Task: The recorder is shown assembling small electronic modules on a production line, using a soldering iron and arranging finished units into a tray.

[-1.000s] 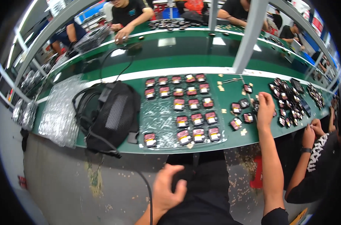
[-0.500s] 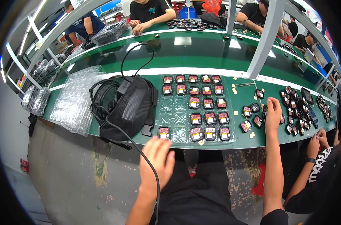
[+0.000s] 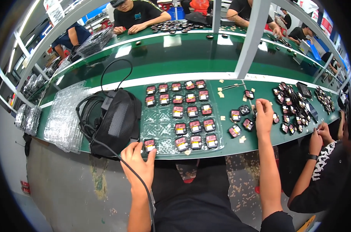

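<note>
A clear plastic tray (image 3: 160, 125) on the green bench holds rows of small black square cases with red, white and yellow faces; several cells on its left side have none. My left hand (image 3: 138, 164) is at the tray's near-left corner, thumb and fingers curled about the sides of one black case (image 3: 149, 145) that sits in its cell. A black cable (image 3: 145, 181) passes in front of this hand. Right of the tray, my right hand (image 3: 264, 120) has its fingers drawn together beside a loose group of cases (image 3: 235, 115). What they hold, if anything, is hidden.
A black mesh bag (image 3: 115, 120) with cables stands left of the tray, beside stacked clear trays (image 3: 65, 116). A heap of cases (image 3: 289, 104) lies at right, near a co-worker's hands (image 3: 322, 132). Tweezers (image 3: 233, 86) lie behind. A metal post (image 3: 252, 38) rises at the bench's back.
My left hand has moved in from below the bench edge and curled its fingers about the corner case. My right hand keeps its place by the loose cases. The whole view has shifted.
</note>
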A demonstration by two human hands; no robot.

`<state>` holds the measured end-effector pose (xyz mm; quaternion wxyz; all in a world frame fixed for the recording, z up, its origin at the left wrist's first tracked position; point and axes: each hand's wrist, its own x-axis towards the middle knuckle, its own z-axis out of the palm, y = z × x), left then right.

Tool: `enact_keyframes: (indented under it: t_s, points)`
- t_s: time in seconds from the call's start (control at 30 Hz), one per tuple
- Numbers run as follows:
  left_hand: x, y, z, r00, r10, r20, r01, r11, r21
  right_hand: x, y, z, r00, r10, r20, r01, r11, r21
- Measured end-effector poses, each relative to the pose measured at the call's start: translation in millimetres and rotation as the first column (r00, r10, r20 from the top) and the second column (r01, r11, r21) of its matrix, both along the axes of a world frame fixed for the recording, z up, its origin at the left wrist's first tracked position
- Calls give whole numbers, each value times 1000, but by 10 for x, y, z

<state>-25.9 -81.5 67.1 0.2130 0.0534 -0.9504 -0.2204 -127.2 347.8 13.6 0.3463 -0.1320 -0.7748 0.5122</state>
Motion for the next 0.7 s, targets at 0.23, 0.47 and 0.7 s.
enact_keyframes:
  t_s: [0.23, 0.47, 0.7]
  points:
    - [-93, -24, 31, 995, -38, 97, 25, 992, 127, 19, -10, 7, 999, -30, 21, 31, 998, -46]
    - [-77, 76, 64, 996, -8, 86, -1, 994, 106, 50, -55, 74, 998, -46, 42, 48, 998, -47]
    - [-120, 52, 59, 993, -35, 109, 36, 999, -10, 85, -112, 60, 999, -33, 32, 35, 998, -55]
